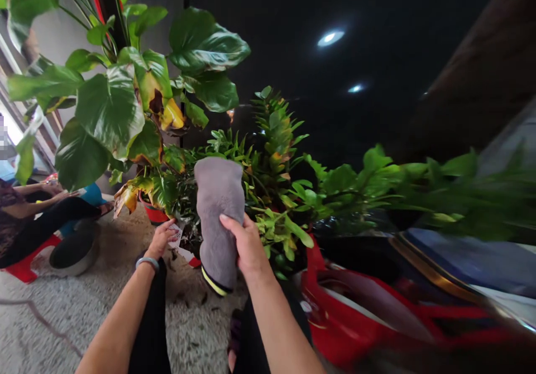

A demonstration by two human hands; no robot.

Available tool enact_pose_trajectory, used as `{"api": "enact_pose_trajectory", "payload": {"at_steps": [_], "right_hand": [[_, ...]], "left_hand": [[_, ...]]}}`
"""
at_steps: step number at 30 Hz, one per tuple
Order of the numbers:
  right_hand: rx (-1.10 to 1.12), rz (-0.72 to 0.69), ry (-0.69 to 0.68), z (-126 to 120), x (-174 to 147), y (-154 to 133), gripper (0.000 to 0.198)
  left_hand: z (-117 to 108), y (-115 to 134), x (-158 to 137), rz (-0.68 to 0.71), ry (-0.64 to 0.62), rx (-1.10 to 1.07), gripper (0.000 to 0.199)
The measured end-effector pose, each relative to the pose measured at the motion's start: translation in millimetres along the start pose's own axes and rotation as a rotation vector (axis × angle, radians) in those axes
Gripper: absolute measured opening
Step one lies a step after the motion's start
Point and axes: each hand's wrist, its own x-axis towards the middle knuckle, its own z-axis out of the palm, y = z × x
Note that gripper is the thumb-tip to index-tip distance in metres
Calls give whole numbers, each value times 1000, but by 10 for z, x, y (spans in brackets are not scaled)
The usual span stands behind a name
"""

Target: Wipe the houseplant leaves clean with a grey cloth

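A grey plush cleaning mitt with a black and yellow edge at its lower end stands upright in front of the plants. My right hand is closed on its right side, thumb lying across the front. To the left, my left hand reaches forward with its fingers loosely stretched, a bracelet on the wrist. Its fingertips are beside a white printed piece with a red end, low among the plants; whether they touch it I cannot tell. Large green leaves, some yellow and brown, hang above my left hand.
A red pot stands behind my left hand. Leafy plants line a dark shiny wall. At right is a blurred red container. At left, a person sits on a red stool near a round basin.
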Motion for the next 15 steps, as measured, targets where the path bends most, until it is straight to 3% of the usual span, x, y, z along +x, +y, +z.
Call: {"api": "enact_pose_trajectory", "payload": {"at_steps": [3,7,9,11,13,15], "right_hand": [[89,142,115,-60,31,235,35],[70,287,153,-304,-366,625,30],[44,238,150,-380,-496,614,34],[10,90,176,-376,-446,454,41],[-19,-88,230,-304,-229,235,48],[-14,-173,282,-216,55,81,52]], "left_hand": [[13,-7,-3,-8,3,-13,74],[11,-23,13,-15,0,-9,75],[13,-26,22,-16,-9,-4,77],[23,-19,22,-14,-12,-5,77],[40,-1,12,-11,-4,-9,76],[61,23,-9,-5,8,-16,73]]}}
